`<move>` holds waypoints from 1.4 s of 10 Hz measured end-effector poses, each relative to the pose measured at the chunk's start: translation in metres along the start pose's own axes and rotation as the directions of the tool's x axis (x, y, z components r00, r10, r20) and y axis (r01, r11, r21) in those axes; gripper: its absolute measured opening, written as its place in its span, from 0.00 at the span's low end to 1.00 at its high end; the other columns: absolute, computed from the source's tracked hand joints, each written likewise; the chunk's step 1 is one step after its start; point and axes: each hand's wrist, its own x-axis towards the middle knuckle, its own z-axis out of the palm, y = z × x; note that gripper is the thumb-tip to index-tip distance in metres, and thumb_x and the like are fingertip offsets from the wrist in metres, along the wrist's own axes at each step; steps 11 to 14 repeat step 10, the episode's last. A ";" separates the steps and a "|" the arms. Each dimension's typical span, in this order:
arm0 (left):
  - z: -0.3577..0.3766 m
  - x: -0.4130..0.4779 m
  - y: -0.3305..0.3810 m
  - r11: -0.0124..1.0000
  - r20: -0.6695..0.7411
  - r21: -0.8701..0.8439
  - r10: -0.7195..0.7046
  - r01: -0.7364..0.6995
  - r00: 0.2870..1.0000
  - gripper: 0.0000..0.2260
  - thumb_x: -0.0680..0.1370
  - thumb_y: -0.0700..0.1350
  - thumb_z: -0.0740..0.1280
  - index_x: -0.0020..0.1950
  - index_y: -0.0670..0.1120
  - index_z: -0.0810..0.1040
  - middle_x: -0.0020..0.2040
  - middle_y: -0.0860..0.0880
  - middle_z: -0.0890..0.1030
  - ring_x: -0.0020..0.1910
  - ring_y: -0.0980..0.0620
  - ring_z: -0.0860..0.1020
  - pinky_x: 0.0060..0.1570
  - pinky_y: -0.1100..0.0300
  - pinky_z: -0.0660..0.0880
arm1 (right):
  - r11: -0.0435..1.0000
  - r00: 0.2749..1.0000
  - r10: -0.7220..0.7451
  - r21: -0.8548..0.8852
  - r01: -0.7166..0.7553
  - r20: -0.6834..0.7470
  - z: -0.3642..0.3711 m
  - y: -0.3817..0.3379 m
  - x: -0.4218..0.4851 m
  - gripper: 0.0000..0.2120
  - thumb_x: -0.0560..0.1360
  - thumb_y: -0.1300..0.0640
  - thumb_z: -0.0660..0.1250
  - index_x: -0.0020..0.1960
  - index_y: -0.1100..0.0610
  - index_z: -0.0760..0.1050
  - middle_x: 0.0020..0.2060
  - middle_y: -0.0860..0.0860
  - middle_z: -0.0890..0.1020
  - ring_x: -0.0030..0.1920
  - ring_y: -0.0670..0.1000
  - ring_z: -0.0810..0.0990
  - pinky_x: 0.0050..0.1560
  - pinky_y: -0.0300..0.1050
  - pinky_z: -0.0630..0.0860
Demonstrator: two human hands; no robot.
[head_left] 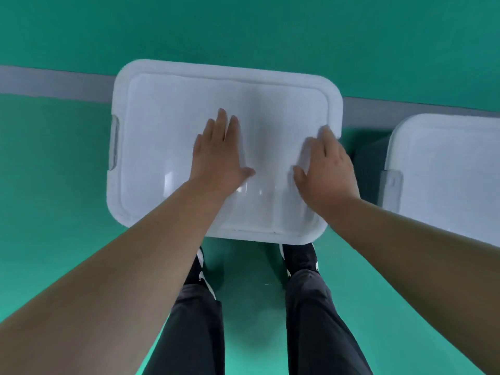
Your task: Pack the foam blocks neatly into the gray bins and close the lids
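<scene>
Directly below the camera, a bin with its translucent white lid sits on the green floor, long axis running left to right across the body. Left hand lies flat near the lid's centre, fingers together, palm down. Right hand is spread, fingers reaching the right-hand rim; blurred, so contact uncertain. A latch shows on the left end, farther from either hand. Second bin, lidded, stands just beside on the right. Foam blocks not discernible through the lid. Judgement: lid seated; right-end clip is nearest, for the right hand.
</scene>
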 end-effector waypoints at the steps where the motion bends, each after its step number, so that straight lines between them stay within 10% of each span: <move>1: 0.014 0.013 0.054 0.980 0.139 0.191 -0.088 0.061 0.986 0.59 0.72 0.63 0.76 0.84 0.49 0.35 0.82 0.44 0.30 0.81 0.29 0.38 0.73 0.30 0.60 | 0.992 0.994 0.109 0.075 -0.106 -0.027 -0.012 0.039 0.000 0.28 0.80 0.51 0.65 0.77 0.60 0.63 0.81 0.60 0.57 0.79 0.63 0.60 0.78 0.56 0.59; 2: 0.011 0.026 0.083 0.955 0.220 0.259 -0.208 0.148 0.953 0.61 0.73 0.57 0.79 0.83 0.46 0.32 0.81 0.40 0.29 0.79 0.24 0.38 0.68 0.31 0.69 | 0.912 0.952 0.281 0.275 -0.304 0.120 -0.013 0.057 0.007 0.37 0.78 0.46 0.67 0.80 0.59 0.57 0.81 0.57 0.59 0.78 0.60 0.64 0.74 0.57 0.66; 3: 0.009 0.030 0.087 0.945 0.252 0.291 -0.230 0.153 0.940 0.60 0.74 0.55 0.78 0.82 0.46 0.30 0.81 0.40 0.29 0.79 0.25 0.38 0.66 0.35 0.72 | 0.726 0.886 0.366 0.508 -0.463 0.285 -0.014 0.054 0.013 0.25 0.74 0.46 0.67 0.66 0.56 0.67 0.60 0.55 0.79 0.56 0.57 0.82 0.51 0.53 0.80; 6: 0.015 0.027 0.066 0.931 0.204 0.365 -0.102 0.021 0.974 0.61 0.73 0.67 0.74 0.83 0.48 0.31 0.82 0.40 0.31 0.81 0.27 0.42 0.68 0.39 0.71 | 0.698 0.872 0.438 0.529 -0.482 0.217 -0.002 0.058 0.015 0.12 0.78 0.49 0.65 0.42 0.56 0.69 0.37 0.51 0.76 0.34 0.52 0.73 0.33 0.44 0.69; 9: -0.005 0.016 0.058 0.975 0.260 0.222 -0.058 -0.002 0.964 0.55 0.75 0.64 0.73 0.84 0.52 0.34 0.83 0.45 0.33 0.81 0.29 0.43 0.69 0.37 0.69 | 0.810 0.843 0.492 0.242 -0.534 0.215 -0.009 0.029 0.018 0.13 0.79 0.53 0.58 0.58 0.58 0.75 0.54 0.55 0.79 0.57 0.61 0.78 0.55 0.55 0.80; 10: -0.045 0.014 0.055 0.999 0.229 -0.022 0.029 -0.024 0.973 0.41 0.79 0.57 0.69 0.85 0.56 0.47 0.81 0.47 0.63 0.75 0.39 0.68 0.62 0.45 0.76 | 0.712 0.817 0.528 0.404 -0.575 0.232 -0.046 0.013 0.033 0.17 0.73 0.52 0.57 0.57 0.60 0.74 0.57 0.59 0.78 0.53 0.62 0.81 0.52 0.54 0.81; 14: -0.045 0.014 0.055 0.999 0.229 -0.022 0.029 -0.024 0.973 0.41 0.79 0.57 0.69 0.85 0.56 0.47 0.81 0.47 0.63 0.75 0.39 0.68 0.62 0.45 0.76 | 0.712 0.817 0.528 0.404 -0.575 0.232 -0.046 0.013 0.033 0.17 0.73 0.52 0.57 0.57 0.60 0.74 0.57 0.59 0.78 0.53 0.62 0.81 0.52 0.54 0.81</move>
